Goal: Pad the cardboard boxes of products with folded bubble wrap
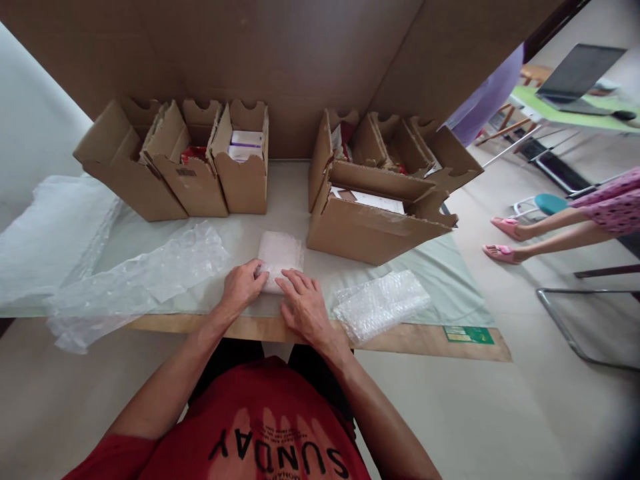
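Note:
A small pinkish packet in bubble wrap [281, 252] lies flat on the table in front of me. Curled fingers of my left hand [243, 285] grip its near left edge. My right hand [306, 303] rests with fingers spread on its near right edge. What is inside the wrap cannot be made out. To the right of my right hand sits a folded piece of bubble wrap [383, 303]. On my left a long strip of clear air-cushion film [145, 280] trails over the table's front edge.
Cardboard file boxes [245, 190] with small packages stand at the back left. More boxes stand at the right, including a wide one [370, 233] in front. White wrap sheets [47, 233] lie far left. A tall cardboard panel [280, 60] rises behind. Another person's legs [555, 233] show at right.

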The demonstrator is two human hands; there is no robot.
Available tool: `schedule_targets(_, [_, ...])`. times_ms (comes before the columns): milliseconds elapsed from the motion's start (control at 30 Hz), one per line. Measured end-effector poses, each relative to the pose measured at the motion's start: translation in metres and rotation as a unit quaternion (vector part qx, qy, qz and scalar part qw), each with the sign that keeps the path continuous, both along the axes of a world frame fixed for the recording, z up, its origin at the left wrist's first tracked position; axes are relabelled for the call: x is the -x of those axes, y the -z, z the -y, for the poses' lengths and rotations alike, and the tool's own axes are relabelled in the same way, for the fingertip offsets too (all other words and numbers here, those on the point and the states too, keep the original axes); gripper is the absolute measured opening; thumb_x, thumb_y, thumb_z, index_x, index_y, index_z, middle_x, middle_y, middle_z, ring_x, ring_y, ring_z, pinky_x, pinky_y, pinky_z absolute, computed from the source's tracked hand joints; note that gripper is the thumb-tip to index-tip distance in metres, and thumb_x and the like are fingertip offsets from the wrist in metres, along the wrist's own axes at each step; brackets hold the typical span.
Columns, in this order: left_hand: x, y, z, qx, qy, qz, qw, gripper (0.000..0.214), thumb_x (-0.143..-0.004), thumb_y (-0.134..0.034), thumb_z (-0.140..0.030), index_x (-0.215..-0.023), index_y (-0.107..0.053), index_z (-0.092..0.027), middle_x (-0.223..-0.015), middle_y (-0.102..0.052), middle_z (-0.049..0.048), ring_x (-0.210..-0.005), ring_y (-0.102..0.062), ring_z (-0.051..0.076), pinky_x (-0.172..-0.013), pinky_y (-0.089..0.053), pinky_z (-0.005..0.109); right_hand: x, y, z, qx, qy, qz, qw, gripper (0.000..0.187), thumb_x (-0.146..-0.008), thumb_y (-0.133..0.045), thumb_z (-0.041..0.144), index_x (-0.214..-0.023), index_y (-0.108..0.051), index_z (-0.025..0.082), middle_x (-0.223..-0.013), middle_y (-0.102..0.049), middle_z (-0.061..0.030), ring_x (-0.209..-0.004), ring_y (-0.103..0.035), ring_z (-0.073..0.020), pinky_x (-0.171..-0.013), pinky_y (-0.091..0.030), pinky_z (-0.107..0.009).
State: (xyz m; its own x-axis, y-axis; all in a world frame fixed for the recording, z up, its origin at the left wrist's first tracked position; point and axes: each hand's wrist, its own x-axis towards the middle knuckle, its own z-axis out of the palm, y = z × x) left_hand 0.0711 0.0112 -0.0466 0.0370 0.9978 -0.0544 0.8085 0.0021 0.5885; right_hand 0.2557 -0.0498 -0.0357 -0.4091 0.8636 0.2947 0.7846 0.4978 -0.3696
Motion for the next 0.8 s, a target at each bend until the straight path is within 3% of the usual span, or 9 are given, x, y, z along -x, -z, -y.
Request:
schedule_targets(133, [0.001, -0.003, 0.0, -0.006, 0.005, 0.004, 1.0, 0.033, -0.086, -0.063, -0.032, -0.116, -0.073, -0.022, -0.08, -0.073, 0.0044, -0.075, -0.067, 0.022, -0.072, -0.05, 0.031, 0.004, 0.008, -0.021, 0.058, -0.012, 0.023, 0.998, 0.041, -0.091, -0.056, 0.013, -0.13, -0.065, 0.019, -0.142, -0.063, -0.0163, -0.135, -0.053, -0.0321, -0.104, -0.042, -0.049])
schedule_targets(233, [0.011, -0.011, 0.012, -0.06, 0.041, 0.048, 0.996, 0.049, -0.084, -0.066, -0.036, -0.13, -0.066, -0.019, -0.119, -0.072, 0.0121, -0.1, -0.069, 0.025, -0.092, -0.053, 0.037, 0.0, 0.002, -0.025, 0.071, -0.013, -0.008, 0.997, 0.034, -0.097, -0.049, 0.013, -0.123, -0.07, 0.021, -0.125, -0.073, -0.0136, -0.119, -0.064, -0.0287, -0.1, -0.044, -0.046])
schedule_targets(333, [0.027, -0.019, 0.032, -0.098, 0.144, 0.123, 0.977, 0.059, -0.081, -0.07, -0.04, -0.136, -0.061, -0.02, -0.151, -0.054, 0.0154, -0.133, -0.056, 0.03, -0.112, -0.045, 0.045, -0.008, -0.011, -0.018, 0.104, -0.029, -0.057, 0.992, 0.03, -0.098, -0.051, 0.018, -0.119, -0.072, 0.022, -0.112, -0.078, -0.0101, -0.103, -0.07, -0.0261, -0.098, -0.045, -0.043])
schedule_targets(433, [0.035, -0.02, 0.045, -0.053, 0.186, 0.16, 0.968, 0.048, -0.085, -0.066, -0.038, -0.129, -0.066, -0.02, -0.132, -0.068, 0.0126, -0.122, -0.063, 0.027, -0.107, -0.048, 0.043, -0.015, -0.023, -0.013, 0.177, -0.031, -0.104, 0.978, 0.027, -0.098, -0.054, 0.023, -0.117, -0.073, 0.022, -0.102, -0.079, -0.0068, -0.091, -0.071, -0.0234, -0.087, -0.048, -0.036])
schedule_targets(567, [0.03, -0.014, 0.042, -0.015, 0.104, 0.176, 0.979, 0.038, -0.09, -0.056, -0.039, -0.115, -0.072, -0.015, -0.1, -0.075, 0.0089, -0.089, -0.068, 0.021, -0.083, -0.054, 0.033, -0.02, -0.025, -0.017, 0.253, -0.002, -0.142, 0.957, 0.028, -0.097, -0.057, 0.035, -0.118, -0.072, 0.022, -0.09, -0.077, -0.0038, -0.073, -0.067, -0.0189, -0.072, -0.049, -0.031])
schedule_targets(667, [0.022, -0.012, 0.028, 0.006, 0.085, 0.172, 0.981, 0.034, -0.09, -0.055, -0.041, -0.105, -0.073, -0.016, -0.082, -0.07, 0.0031, -0.074, -0.062, 0.017, -0.07, -0.049, 0.028, -0.02, -0.015, -0.025, 0.196, 0.046, -0.134, 0.97, 0.035, -0.093, -0.065, 0.038, -0.124, -0.069, 0.022, -0.105, -0.077, -0.0079, -0.086, -0.069, -0.0228, -0.083, -0.052, -0.036])
schedule_targets(800, [0.012, -0.01, 0.011, 0.011, 0.051, 0.093, 0.994, 0.025, -0.089, -0.057, -0.039, -0.092, -0.071, -0.019, -0.07, -0.063, -0.0011, -0.066, -0.057, 0.016, -0.065, -0.043, 0.026, -0.017, -0.002, -0.037, 0.104, 0.085, -0.075, 0.988, 0.033, -0.091, -0.065, 0.029, -0.123, -0.069, 0.02, -0.125, -0.071, -0.015, -0.114, -0.064, -0.0313, -0.101, -0.047, -0.049])
